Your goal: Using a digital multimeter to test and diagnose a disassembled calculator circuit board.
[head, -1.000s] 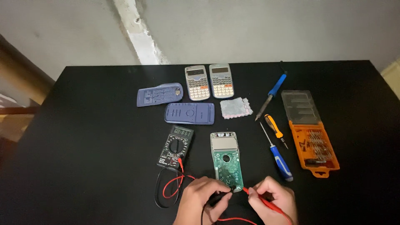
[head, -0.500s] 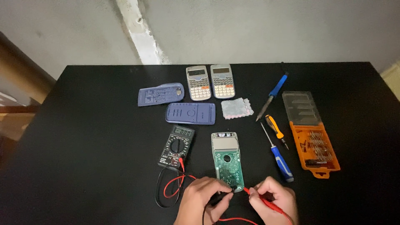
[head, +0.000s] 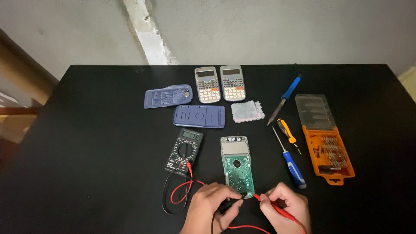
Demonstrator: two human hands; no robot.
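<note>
left hand (head: 212, 206): pinches black probe (head: 232, 200) on circuit board (head: 237, 167)
right hand (head: 286, 208): pinches red probe (head: 271, 204), tip at board edge

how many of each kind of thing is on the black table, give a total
Whole calculators: 2
Opened calculator board: 1
Blue calculator covers: 2
Multimeter: 1
Test probes, black in left hand, red in right hand: 2
Screwdrivers: 2
Soldering iron: 1
Orange bit case: 1
Keypad mat: 1
Total: 13
</note>
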